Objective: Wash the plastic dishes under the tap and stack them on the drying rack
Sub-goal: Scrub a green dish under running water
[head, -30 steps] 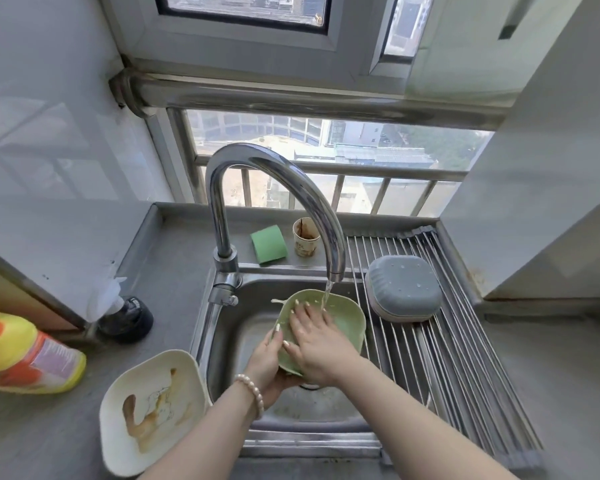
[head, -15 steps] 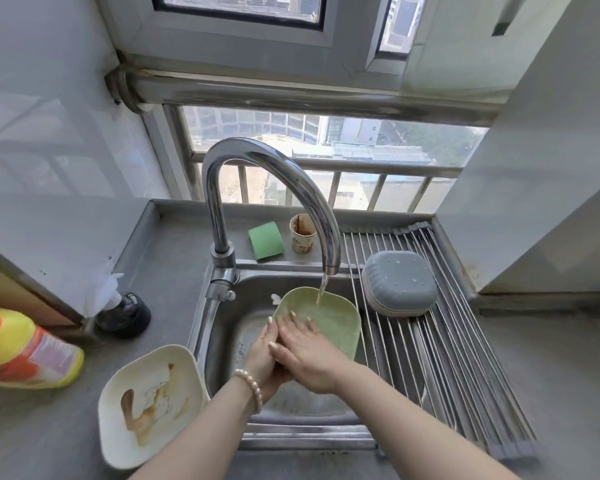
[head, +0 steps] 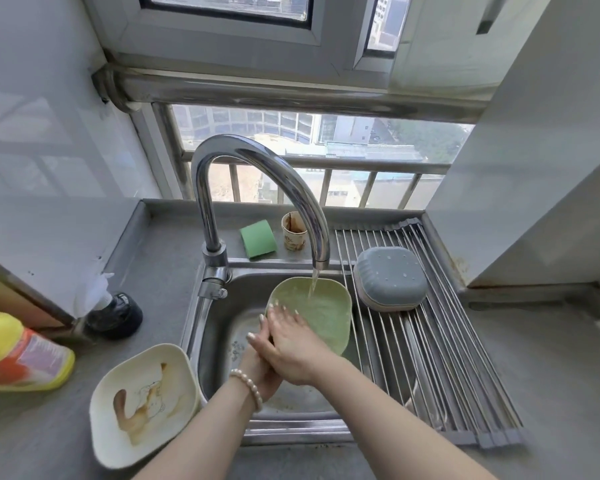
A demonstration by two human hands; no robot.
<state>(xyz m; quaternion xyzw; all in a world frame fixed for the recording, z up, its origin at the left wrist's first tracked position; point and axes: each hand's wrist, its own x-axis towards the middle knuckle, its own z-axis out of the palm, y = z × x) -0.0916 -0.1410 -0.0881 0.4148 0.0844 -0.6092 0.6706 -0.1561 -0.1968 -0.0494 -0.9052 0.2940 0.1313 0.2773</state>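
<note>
A green plastic dish (head: 321,308) is tilted over the sink (head: 222,327), and the tap (head: 257,188) runs water into it. My left hand (head: 258,370), with a pearl bracelet at the wrist, grips the dish's near edge from below. Fingers straight, my right hand (head: 291,344) presses on the dish's inner face. A grey-blue dish (head: 390,278) lies upside down on the drying rack (head: 440,368). On the counter at the left sits a cream dish (head: 142,403) with brown stains.
A green sponge (head: 258,239) and a stained paper cup (head: 294,231) stand behind the sink. A yellow and orange bottle (head: 18,351) lies at the far left, by a black object (head: 116,315). A white wall (head: 534,168) rises right of the rack.
My right hand has slid down the green dish toward its near edge, uncovering more of the inside. The dish stands a little steeper under the stream.
</note>
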